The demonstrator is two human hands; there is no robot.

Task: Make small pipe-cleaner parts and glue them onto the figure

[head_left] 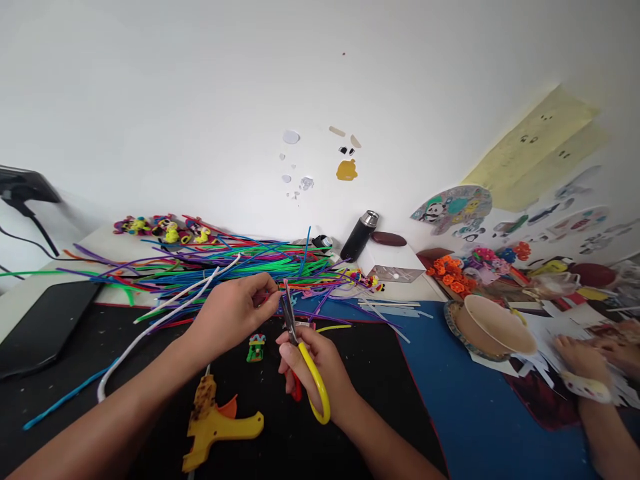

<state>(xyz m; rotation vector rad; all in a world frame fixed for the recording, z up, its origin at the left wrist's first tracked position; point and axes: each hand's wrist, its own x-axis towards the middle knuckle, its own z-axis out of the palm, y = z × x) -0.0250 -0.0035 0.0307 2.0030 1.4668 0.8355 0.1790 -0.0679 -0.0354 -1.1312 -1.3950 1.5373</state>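
Observation:
My right hand (315, 363) is wrapped round a pair of scissors (314, 380) with one yellow and one red handle, blades pointing up and to the left. Just left of the blade tips, my left hand (243, 307) is closed in a pinch; what it holds is too small to make out. Below, on the black mat (310, 433), lie a small green and red figure (255, 348) and a yellow glue gun (213, 423). Behind my hands spreads a large pile of coloured pipe cleaners (260, 263), with a white one (150, 320) curving down beside my left forearm.
A black flask (359, 237) leans by a white box (393, 260) at the back. Small figures (170, 230) stand back left, a black tablet (47, 323) far left. Rightward are a bowl (497, 323), orange flowers (451, 275) and another person's hands (583, 360).

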